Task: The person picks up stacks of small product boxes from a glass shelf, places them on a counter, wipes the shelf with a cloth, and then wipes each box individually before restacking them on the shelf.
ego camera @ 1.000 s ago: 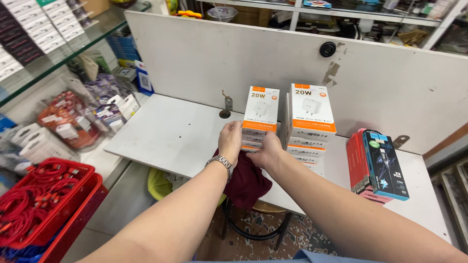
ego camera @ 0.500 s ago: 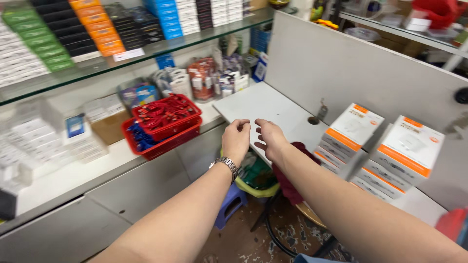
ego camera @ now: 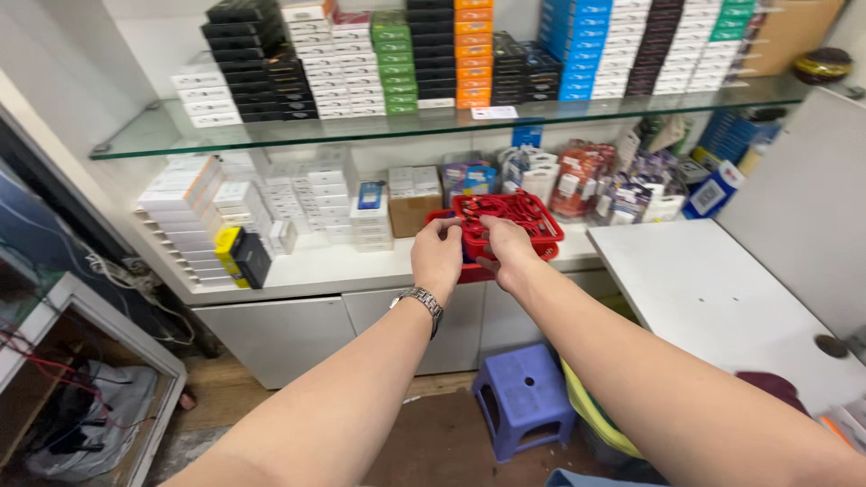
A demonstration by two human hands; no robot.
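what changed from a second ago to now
Both hands left the stacked white-and-orange boxes, swung left, and now reach the red plastic basket on the white counter: left hand and right hand at its front rim. The wristwatch stays on.

Stacks of small flat boxes [ego camera: 469,54] fill the glass shelf at the far top, in columns of black, white, green, orange, blue and dark purple. A small white label card [ego camera: 494,113] sits at the shelf's front edge. Below, on the white counter at left, white boxes [ego camera: 194,212] stand stacked, with a yellow-and-black box [ego camera: 236,255] nearer. A brown cardboard box [ego camera: 414,199] stands in the middle. To the right, hanging blister packs [ego camera: 600,180] in red, blue and purple crowd together, beside a blue-and-white box [ego camera: 713,191].
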